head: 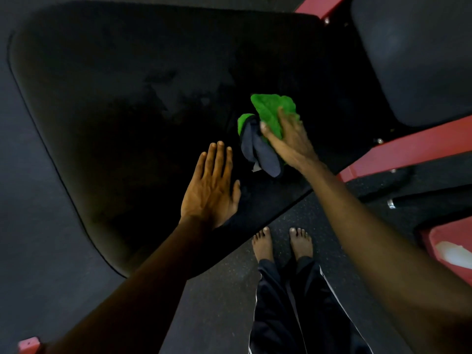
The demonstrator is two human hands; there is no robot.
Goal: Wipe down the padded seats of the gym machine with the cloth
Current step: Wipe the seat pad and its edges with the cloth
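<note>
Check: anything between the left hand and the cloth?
Nothing: head view shows only bare black seat pad between the left hand and the cloth.

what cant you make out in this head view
Head view only:
Green and grey cloth: partly hidden under the right hand.
Large black padded seat: too dark to tell wiped areas.
Grey padded cushion: cut off by top and right edges.
White patch: blurred, cut by right edge.
</note>
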